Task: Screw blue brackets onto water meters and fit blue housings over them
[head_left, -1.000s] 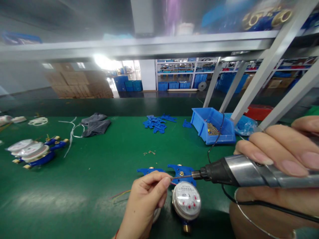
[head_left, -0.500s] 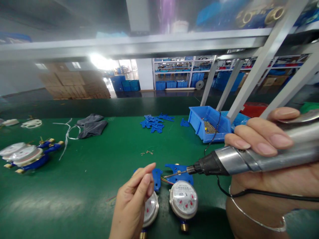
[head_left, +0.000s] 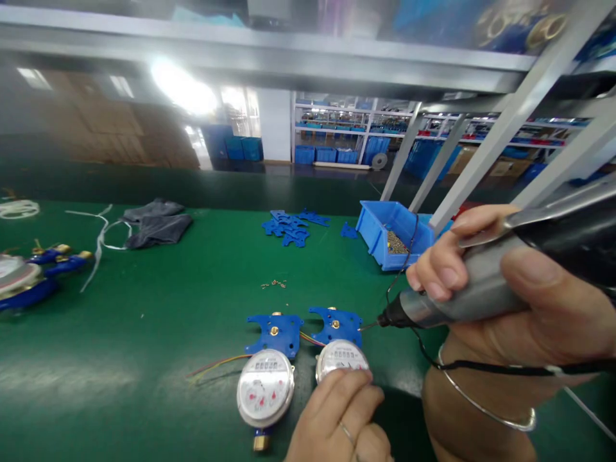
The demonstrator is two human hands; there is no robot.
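Beyond green bench (head_left: 158, 289), shelving (head_left: 330, 133); right fingers (head_left: 448, 277) clasp driver (head_left: 488, 276), left fingers (head_left: 337, 390) bunch on meter (head_left: 339, 355).

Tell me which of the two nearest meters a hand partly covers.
The right meter: the left hand covers its lower part, while no hand covers the left meter.

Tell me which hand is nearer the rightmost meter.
Left. The left hand covers part of the meter; the right hand is off to its right, gripping the screwdriver.
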